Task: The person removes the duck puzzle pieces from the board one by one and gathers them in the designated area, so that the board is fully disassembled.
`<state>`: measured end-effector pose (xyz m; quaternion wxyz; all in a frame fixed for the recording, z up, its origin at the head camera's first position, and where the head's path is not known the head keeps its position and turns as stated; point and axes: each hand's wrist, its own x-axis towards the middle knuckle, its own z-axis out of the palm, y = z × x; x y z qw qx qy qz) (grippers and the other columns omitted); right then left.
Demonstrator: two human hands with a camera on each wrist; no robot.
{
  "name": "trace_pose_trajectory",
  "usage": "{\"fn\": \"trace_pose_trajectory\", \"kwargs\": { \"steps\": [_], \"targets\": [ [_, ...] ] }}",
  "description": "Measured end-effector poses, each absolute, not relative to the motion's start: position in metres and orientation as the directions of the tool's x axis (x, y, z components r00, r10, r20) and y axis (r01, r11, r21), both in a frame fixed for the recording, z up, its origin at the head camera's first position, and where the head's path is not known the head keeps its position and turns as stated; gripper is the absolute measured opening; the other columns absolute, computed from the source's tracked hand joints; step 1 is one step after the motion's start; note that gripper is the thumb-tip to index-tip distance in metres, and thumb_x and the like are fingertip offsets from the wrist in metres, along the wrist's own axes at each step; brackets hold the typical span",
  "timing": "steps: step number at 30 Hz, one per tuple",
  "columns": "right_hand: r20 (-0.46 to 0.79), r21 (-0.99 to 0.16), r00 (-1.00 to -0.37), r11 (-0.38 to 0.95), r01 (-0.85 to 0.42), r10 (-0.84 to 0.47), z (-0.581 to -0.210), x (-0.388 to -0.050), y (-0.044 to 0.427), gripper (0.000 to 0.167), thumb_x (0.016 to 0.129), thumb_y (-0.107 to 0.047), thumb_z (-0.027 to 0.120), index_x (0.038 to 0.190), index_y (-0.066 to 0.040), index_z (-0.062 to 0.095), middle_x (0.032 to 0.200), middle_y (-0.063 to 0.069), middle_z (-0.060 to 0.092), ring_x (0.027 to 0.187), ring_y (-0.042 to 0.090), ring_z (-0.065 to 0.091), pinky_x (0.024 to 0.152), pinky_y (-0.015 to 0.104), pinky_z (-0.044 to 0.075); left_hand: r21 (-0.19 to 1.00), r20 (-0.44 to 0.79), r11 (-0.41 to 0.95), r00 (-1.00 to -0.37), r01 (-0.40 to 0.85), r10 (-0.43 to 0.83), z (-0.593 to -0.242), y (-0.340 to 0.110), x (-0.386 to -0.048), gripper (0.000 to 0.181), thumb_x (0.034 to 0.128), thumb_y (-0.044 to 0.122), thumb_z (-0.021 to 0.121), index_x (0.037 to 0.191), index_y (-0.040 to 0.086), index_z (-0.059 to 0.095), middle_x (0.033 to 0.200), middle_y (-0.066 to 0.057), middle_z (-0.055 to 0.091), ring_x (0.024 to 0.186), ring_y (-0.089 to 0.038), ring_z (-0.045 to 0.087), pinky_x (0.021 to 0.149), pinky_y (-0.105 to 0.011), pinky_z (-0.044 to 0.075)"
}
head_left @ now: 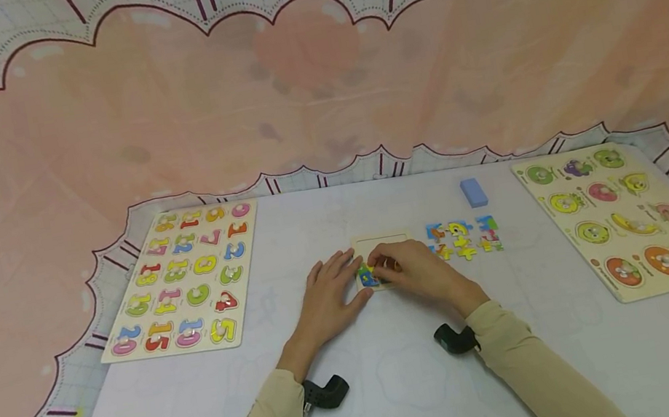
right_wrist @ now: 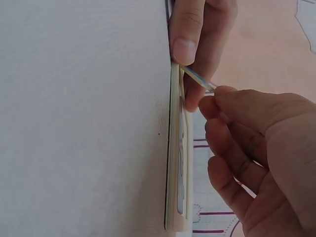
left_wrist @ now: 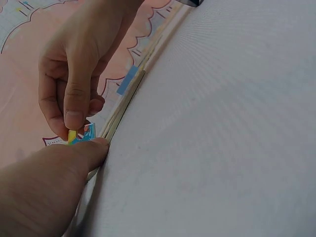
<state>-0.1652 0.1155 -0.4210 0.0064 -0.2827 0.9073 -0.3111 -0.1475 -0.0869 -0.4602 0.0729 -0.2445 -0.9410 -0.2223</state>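
My right hand (head_left: 418, 270) pinches a jigsaw puzzle piece (right_wrist: 197, 77) between thumb and fingertips. The piece is tilted, with one end down at the small wooden puzzle tray (head_left: 379, 236). My left hand (head_left: 331, 299) rests at the tray's left side, fingers extended and its thumb (left_wrist: 94, 150) touching the near edge. A blue and green part of the picture (head_left: 369, 276) shows in the tray's lower left, between the hands. The right hand hides much of the tray's inside. Just right of the tray, several loose jigsaw pieces (head_left: 460, 230) lie on the table.
A blue block (head_left: 474, 192) lies behind the loose pieces. On the left is a number puzzle board (head_left: 238, 283); on the right, a fruit puzzle board (head_left: 642, 260). The white table (head_left: 400, 404) meets a pink patterned cloth (head_left: 195, 128) at the back.
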Motion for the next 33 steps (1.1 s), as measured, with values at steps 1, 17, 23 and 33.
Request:
{"fn": "trace_pose_trajectory", "kwargs": {
  "steps": [1, 17, 23, 33],
  "targets": [
    [0.165, -0.563, -0.84, 0.65, -0.51, -0.517, -0.421, -0.165, 0.115, 0.015, 0.09, -0.02, 0.064, 0.104, -0.014, 0.066, 0.085, -0.007, 0.067, 0.074, 0.004, 0.057, 0.068, 0.021, 0.048, 0.384, 0.248, 0.78, -0.869, 0.493, 0.428, -0.46, -0.087, -0.147, 0.057, 0.0894, 0.044, 0.059, 0.137, 0.014, 0.051, 0.148, -0.004, 0.043, 0.14, -0.024, 0.034, 0.114, -0.051, 0.021],
    [0.198, -0.575, -0.851, 0.645, -0.503, -0.487, -0.422, -0.165, 0.118, 0.014, 0.09, -0.025, 0.065, 0.1, -0.016, 0.067, 0.082, -0.008, 0.066, 0.073, 0.004, 0.057, 0.067, 0.021, 0.047, 0.386, 0.256, 0.774, -0.864, 0.502, 0.433, -0.46, -0.087, -0.146, 0.057, 0.0898, 0.044, 0.059, 0.137, 0.014, 0.051, 0.147, -0.005, 0.044, 0.139, -0.024, 0.035, 0.113, -0.053, 0.023],
    [0.18, -0.631, -0.862, 0.617, -0.471, -0.474, -0.423, -0.165, 0.126, 0.009, 0.09, -0.022, 0.065, 0.096, -0.016, 0.067, 0.085, -0.007, 0.068, 0.074, 0.005, 0.059, 0.07, 0.024, 0.05, 0.38, 0.265, 0.773, -0.861, 0.508, 0.435, -0.46, -0.087, -0.147, 0.057, 0.0895, 0.043, 0.059, 0.137, 0.013, 0.051, 0.147, -0.006, 0.044, 0.139, -0.025, 0.036, 0.113, -0.052, 0.023],
    [0.129, -0.678, -0.88, 0.607, -0.415, -0.458, -0.424, -0.166, 0.135, 0.011, 0.089, -0.015, 0.062, 0.099, -0.015, 0.065, 0.091, -0.005, 0.067, 0.078, 0.007, 0.059, 0.073, 0.024, 0.051, 0.39, 0.253, 0.774, -0.866, 0.499, 0.431, -0.459, -0.087, -0.147, 0.058, 0.089, 0.043, 0.06, 0.138, 0.014, 0.05, 0.147, -0.005, 0.043, 0.139, -0.024, 0.035, 0.114, -0.052, 0.022]
  ]
}}
